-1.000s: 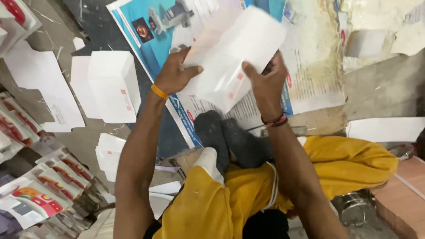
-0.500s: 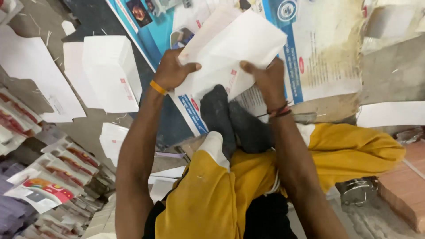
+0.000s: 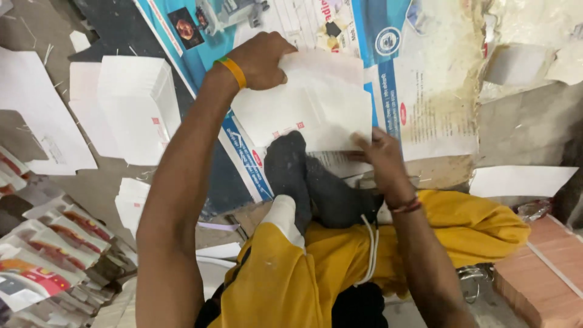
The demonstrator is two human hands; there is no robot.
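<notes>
Two hands hold a white sheet flat over a printed poster on the floor.

A blue-and-white poster with small pictures and a round emblem lies spread at the top, stained brown along its right edge. Left of it sits a stack of white blanks with a small red mark, and a loose white paper lies further left. Red-and-white printed cartons fan out at the lower left; a plain white strip lies at right, above a pinkish box. The white sheet, creased, with a small red print near its lower edge, rests on the poster just above dark socked feet. The left hand presses its top left corner, fingers curled over the edge; the right hand pinches its lower right edge.
</notes>
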